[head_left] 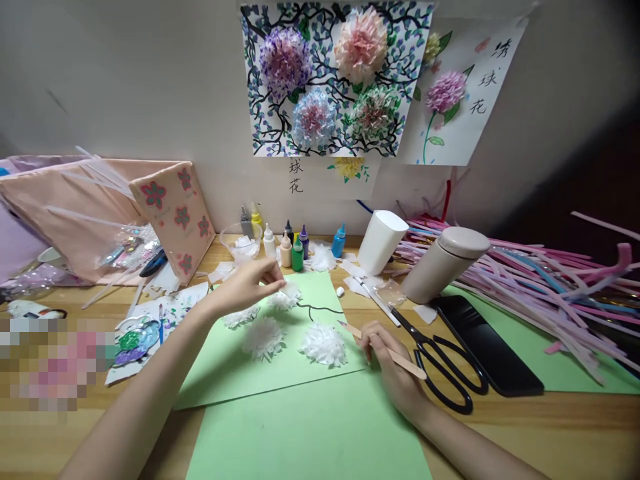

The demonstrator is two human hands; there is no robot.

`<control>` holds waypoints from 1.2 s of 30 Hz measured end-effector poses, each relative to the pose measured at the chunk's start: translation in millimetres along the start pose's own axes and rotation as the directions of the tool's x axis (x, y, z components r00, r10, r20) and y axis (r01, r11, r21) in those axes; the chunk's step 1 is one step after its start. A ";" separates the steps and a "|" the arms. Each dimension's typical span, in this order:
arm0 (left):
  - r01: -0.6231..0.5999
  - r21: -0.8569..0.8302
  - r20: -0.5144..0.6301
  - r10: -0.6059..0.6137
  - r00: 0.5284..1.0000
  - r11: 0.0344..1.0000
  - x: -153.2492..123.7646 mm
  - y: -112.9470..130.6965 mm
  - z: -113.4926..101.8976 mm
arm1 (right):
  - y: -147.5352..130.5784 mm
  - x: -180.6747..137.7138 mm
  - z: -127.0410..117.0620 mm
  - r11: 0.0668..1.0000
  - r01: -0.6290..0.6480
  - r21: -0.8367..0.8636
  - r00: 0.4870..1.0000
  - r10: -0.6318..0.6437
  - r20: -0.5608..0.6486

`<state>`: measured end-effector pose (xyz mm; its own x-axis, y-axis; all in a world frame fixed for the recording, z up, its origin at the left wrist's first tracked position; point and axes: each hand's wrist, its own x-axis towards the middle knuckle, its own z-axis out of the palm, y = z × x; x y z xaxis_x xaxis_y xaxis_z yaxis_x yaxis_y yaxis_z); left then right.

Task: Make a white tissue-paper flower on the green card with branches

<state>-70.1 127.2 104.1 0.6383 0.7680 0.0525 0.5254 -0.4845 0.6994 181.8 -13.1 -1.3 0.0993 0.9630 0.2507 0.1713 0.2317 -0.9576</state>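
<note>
My left hand [250,285] hovers over a light green paper sheet [280,363], pinching a small white tissue square [279,287] between thumb and fingers. On the sheet lie several fluffy white tissue flowers [323,345] beside a drawn black branch [320,309]. My right hand [387,365] rests on the sheet's right edge, closed round a thin wooden stick [385,352] whose tip points toward the nearest flower.
Black scissors [440,363] and a dark phone [487,347] lie to the right, with a beige flask [443,263], a white cup [381,241] and a heap of coloured strips [540,280]. Small paint bottles [295,250] line the back. A paint palette [137,337] sits left.
</note>
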 end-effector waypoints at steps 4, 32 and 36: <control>-0.080 -0.064 0.144 0.089 0.986 0.995 -6.3 31.7 26.9 | -4.8 -1.3 0.0 0.989 -0.096 0.110 0.994 0.089 0.067; 0.037 0.014 0.344 -0.040 0.938 0.999 -20.2 57.4 70.2 | -9.8 -5.8 -2.9 0.996 0.088 0.011 0.967 -0.088 0.239; -0.077 0.088 0.482 0.025 0.876 0.993 -23.7 59.3 75.4 | -10.4 -6.2 -4.7 0.989 0.146 0.013 0.948 -0.144 0.285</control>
<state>-11.7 48.6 90.6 0.8434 0.4584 -0.2804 0.5223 -0.5767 0.6282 184.0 -22.2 7.8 -0.2094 0.9187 0.3348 0.1711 0.3715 -0.9125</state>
